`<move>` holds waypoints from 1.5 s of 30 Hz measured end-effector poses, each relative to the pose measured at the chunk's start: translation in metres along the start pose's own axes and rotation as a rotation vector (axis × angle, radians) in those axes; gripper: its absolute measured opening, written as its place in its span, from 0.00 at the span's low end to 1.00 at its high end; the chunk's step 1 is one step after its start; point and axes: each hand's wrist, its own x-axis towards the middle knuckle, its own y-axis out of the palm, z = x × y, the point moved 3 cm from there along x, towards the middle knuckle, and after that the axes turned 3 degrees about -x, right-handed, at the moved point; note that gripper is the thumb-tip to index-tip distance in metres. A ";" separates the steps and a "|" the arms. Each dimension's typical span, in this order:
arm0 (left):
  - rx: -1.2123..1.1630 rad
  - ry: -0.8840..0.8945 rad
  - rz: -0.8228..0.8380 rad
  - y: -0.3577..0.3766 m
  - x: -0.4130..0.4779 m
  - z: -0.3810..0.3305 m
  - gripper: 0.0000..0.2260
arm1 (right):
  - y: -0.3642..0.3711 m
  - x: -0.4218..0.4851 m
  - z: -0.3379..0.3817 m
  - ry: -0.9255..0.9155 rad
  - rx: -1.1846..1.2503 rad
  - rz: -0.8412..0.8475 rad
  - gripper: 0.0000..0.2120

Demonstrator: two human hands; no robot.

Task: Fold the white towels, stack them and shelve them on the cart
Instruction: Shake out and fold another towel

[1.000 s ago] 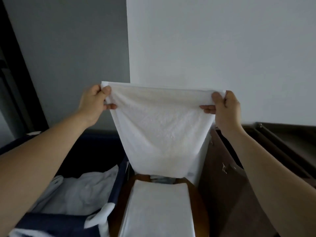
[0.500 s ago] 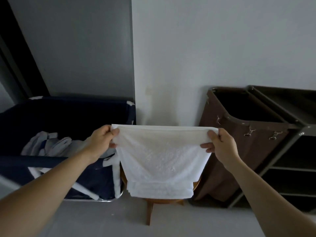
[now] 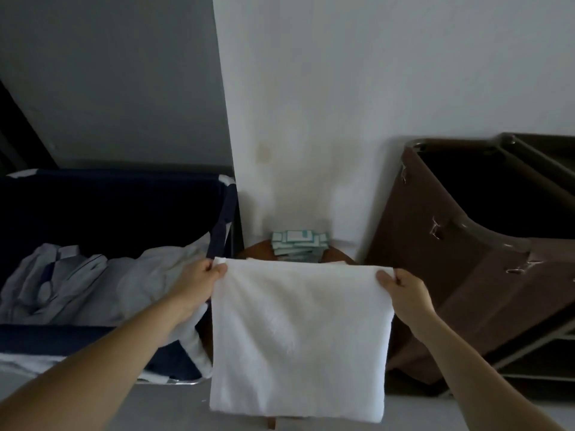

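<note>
Left hand (image 3: 196, 287): the towel's upper left corner is pinched between the thumb and curled fingers (image 3: 217, 271).
Right hand (image 3: 404, 290): the upper right corner is pinched likewise, level with the left.
Folded white terry towel (image 3: 298, 331): stretched between the two sets of fingers and hung below them as a near-square panel. It is judged folded but not yet set down.
Round brown wooden stool (image 3: 252, 255): just beyond the fingers, largely hidden by the towel. Whether a stack lies on its surface cannot be told.
Teal-and-white packets (image 3: 298, 245): piled beyond the fingers, at the stool's far edge.
Navy fabric hamper (image 3: 124, 206): left of the left fingers. Crumpled pale linen (image 3: 93, 284) is seen inside, so more folding is judged to be left.
Brown cart with fabric bag (image 3: 466, 275): right of the right fingers. Its shelves are dark and only partly shown, and shelving is judged not yet done.
</note>
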 end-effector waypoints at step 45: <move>0.105 -0.315 -0.053 0.086 0.040 0.164 0.23 | 0.116 0.011 -0.145 0.443 -0.019 0.233 0.14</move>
